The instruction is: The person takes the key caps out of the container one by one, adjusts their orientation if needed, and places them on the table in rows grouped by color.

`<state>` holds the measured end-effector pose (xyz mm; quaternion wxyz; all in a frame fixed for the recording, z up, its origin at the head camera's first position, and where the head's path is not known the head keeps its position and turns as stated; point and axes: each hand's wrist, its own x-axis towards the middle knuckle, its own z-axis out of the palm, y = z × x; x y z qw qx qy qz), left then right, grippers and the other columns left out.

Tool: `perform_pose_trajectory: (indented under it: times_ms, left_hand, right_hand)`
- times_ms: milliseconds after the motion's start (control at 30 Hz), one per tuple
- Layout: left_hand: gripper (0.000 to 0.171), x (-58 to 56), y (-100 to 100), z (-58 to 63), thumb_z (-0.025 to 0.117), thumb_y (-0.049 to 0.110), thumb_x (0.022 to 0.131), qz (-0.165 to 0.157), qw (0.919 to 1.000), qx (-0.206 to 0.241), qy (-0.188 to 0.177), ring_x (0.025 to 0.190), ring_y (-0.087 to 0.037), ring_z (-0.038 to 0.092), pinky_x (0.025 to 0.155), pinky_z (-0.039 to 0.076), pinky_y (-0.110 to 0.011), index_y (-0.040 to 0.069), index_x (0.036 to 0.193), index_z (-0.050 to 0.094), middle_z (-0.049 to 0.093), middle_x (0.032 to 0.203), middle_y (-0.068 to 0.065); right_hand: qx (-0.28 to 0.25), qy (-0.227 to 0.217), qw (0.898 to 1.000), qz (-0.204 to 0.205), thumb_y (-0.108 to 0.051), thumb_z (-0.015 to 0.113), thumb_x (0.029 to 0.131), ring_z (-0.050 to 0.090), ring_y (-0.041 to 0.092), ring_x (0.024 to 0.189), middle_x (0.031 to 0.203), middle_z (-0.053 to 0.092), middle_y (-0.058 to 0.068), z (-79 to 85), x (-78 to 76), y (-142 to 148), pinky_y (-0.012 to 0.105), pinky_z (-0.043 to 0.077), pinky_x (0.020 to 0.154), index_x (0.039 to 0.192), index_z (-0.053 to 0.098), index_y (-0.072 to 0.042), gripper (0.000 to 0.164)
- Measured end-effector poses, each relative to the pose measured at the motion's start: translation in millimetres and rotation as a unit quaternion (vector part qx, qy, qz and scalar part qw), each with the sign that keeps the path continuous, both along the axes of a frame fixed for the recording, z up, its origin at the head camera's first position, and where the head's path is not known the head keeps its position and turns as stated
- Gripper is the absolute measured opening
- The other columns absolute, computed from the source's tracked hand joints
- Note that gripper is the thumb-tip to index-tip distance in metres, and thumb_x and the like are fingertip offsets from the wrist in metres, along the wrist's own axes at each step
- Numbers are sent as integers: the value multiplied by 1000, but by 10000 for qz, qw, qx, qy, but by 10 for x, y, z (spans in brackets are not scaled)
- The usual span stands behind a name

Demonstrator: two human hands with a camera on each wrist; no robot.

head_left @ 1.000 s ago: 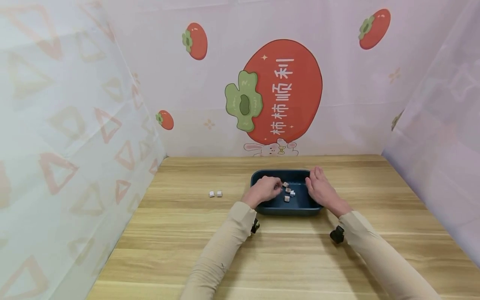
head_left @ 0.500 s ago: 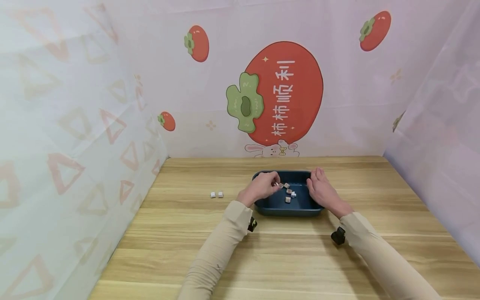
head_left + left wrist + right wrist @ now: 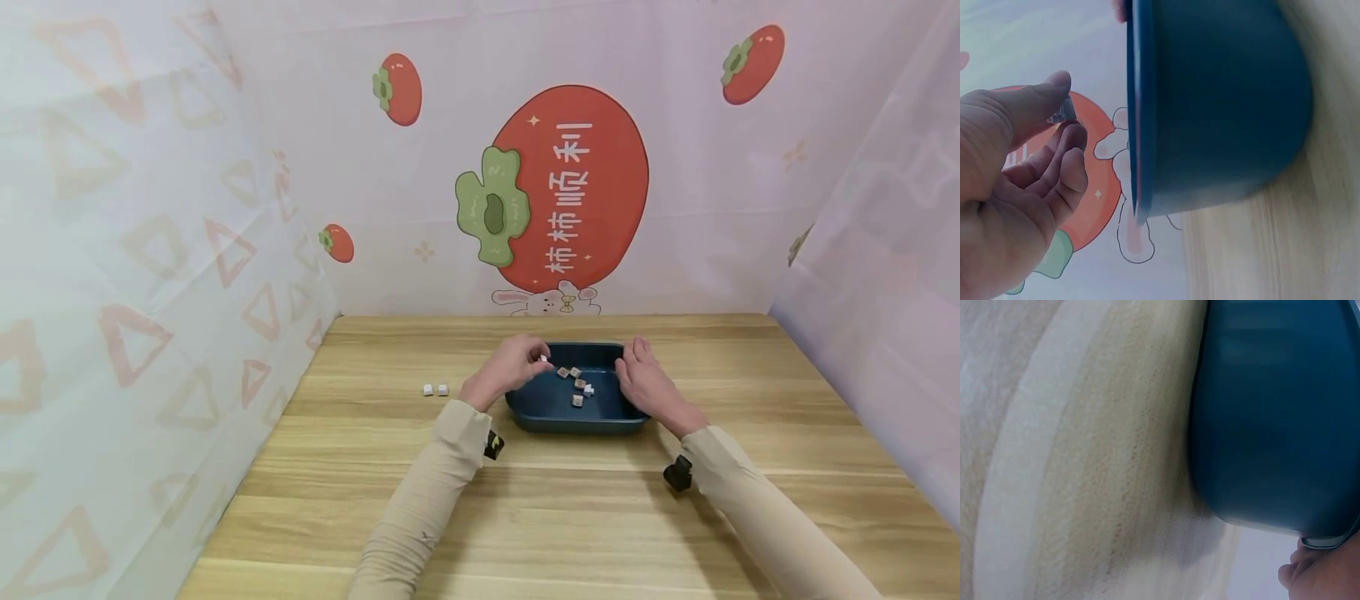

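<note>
My left hand [image 3: 512, 367] is over the left end of the dark blue tray [image 3: 577, 426]. Between thumb and fingertips it pinches a small white keycap [image 3: 1066, 111], raised above the rim in the left wrist view. My right hand [image 3: 648, 385] rests at the tray's right end, its fingers laid straight along the rim. Inside the tray lie several small keycaps, among them a brownish keycap [image 3: 563, 373] and a white keycap [image 3: 588, 390]. To the left on the table, a white keycap [image 3: 428, 390] and another white keycap [image 3: 443, 389] sit side by side.
The tray stands on a wood-grain table [image 3: 585, 517] near its back edge. Behind it hangs a pale cloth backdrop [image 3: 690, 250] printed with persimmons, and a patterned cloth [image 3: 187, 275] closes off the left side.
My left hand has lifted out of the tray and moved left with a white keycap pinched in it. The right hand has stayed on the tray's right end.
</note>
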<state>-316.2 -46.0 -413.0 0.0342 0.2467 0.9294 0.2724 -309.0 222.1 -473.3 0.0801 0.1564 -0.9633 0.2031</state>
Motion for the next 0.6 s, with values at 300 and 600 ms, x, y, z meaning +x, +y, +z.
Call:
perform_pose_trajectory:
  times_ms: [300, 600]
  left_hand:
    - [22, -39, -192, 5, 65, 20, 95, 63, 9993, 368, 33, 85, -13, 61, 73, 51, -23, 4, 110, 68, 69, 98, -5]
    - [19, -25, -450, -12, 67, 20, 94, 199, 9977, 506, 399, 85, -15, 62, 78, 53, -28, 6, 106, 69, 69, 95, -5]
  right_hand:
    - [-5, -142, 9999, -41, -17, 31, 106, 15, 55, 143, 152, 15, 44, 8, 4, 9, 61, 16, 117, 140, 27, 24, 54]
    - [-19, -98, 9999, -23, -16, 32, 105, 16, 55, 143, 151, 16, 45, 15, 11, 6, 60, 16, 117, 140, 27, 25, 53]
